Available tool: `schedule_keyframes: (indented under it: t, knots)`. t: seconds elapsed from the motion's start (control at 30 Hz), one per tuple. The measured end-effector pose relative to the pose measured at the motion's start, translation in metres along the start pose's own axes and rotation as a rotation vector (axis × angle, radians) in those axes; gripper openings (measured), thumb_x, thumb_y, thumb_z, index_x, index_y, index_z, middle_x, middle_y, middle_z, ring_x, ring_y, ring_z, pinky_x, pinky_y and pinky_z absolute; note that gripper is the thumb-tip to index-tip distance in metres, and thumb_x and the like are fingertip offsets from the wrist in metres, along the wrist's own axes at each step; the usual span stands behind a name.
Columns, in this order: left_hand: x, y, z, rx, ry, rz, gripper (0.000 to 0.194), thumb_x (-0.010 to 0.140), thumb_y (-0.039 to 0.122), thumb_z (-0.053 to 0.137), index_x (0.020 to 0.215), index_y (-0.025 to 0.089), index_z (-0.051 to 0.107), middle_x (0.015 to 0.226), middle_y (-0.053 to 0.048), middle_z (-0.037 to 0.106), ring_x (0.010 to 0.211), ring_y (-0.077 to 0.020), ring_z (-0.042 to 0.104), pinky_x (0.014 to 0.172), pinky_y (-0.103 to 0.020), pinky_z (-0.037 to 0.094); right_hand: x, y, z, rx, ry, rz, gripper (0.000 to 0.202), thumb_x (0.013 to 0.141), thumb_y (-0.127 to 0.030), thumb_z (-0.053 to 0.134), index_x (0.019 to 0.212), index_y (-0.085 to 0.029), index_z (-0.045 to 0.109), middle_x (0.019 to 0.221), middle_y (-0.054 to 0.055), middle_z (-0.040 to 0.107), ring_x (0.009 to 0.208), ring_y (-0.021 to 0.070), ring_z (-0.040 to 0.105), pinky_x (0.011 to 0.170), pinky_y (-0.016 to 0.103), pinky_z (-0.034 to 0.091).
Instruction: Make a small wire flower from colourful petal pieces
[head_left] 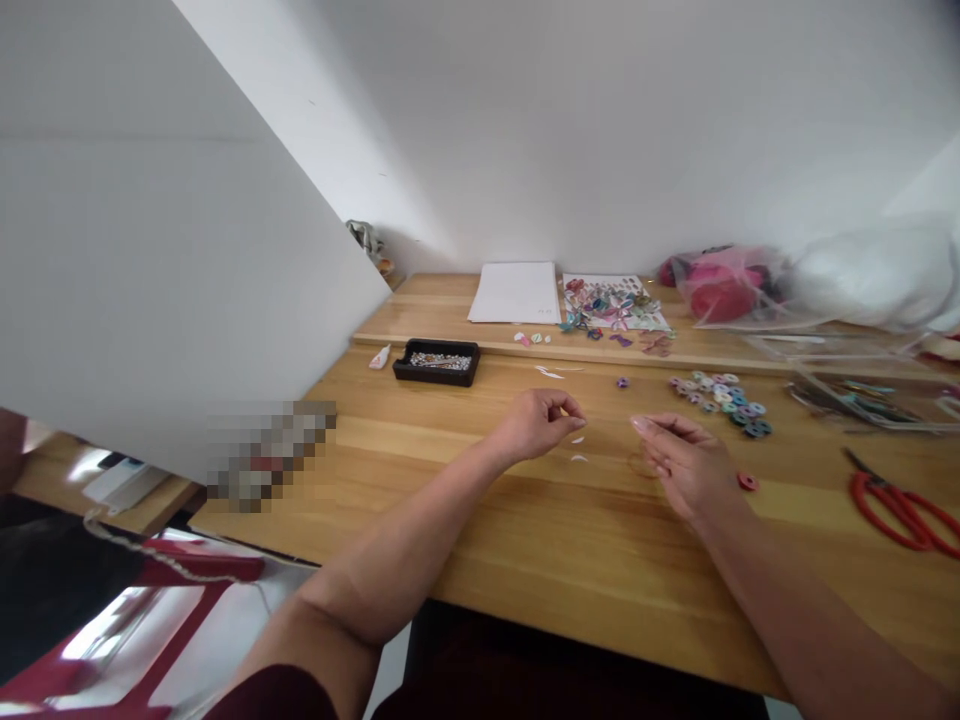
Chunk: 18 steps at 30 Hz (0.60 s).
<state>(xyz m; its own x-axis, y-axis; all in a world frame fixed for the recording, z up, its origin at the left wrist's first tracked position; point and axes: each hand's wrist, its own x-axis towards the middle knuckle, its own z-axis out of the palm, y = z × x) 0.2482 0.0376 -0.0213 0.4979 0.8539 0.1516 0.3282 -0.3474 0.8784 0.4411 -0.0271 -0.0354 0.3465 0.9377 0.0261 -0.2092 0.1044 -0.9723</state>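
Observation:
My left hand [536,425] hovers over the wooden table, thumb and fingertips pinched together. What it holds, if anything, is too small to make out. Small white petal-shaped pieces [579,458] lie just beside and below its fingertips. Across a short gap, my right hand [688,462] is also closed in a pinch, its fingertips toward the left. Anything between those fingers is too fine to name. A thin orange thread [641,464] shows by its fingers. Close to the right wrist lies a red thread spool [748,481].
Red-handled scissors [896,505] lie at the right, below a clear plastic box [877,395]. Several thread spools [724,395] cluster behind my right hand. A black tray [436,375] of small beads stands left. White paper [514,292] and colourful ornaments [611,305] occupy the raised back ledge.

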Motion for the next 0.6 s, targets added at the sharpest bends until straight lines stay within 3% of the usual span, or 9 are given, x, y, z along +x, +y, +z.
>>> schedule_keyframes:
  t: [0.33, 0.6]
  knots:
    - [0.002, -0.004, -0.009, 0.154, 0.047, -0.032, 0.013, 0.078, 0.028, 0.063, 0.076, 0.016, 0.069, 0.065, 0.001, 0.063, 0.056, -0.0094, 0.051, 0.054, -0.022, 0.035, 0.008, 0.002, -0.006, -0.016, 0.045, -0.040, 0.026, 0.051, -0.036, 0.088, 0.062, -0.021, 0.070, 0.045, -0.004, 0.041, 0.040, 0.0050, 0.028, 0.036, 0.021, 0.018]
    - [0.007, -0.010, -0.022, 0.208, 0.124, -0.056, 0.011, 0.077, 0.025, 0.064, 0.071, 0.016, 0.067, 0.061, 0.001, 0.063, 0.055, -0.0104, 0.052, 0.053, -0.023, 0.035, 0.016, -0.001, -0.013, 0.004, 0.123, -0.046, 0.023, 0.051, -0.032, 0.086, 0.062, -0.021, 0.070, 0.048, -0.005, 0.044, 0.040, 0.0038, 0.027, 0.035, 0.020, 0.017]
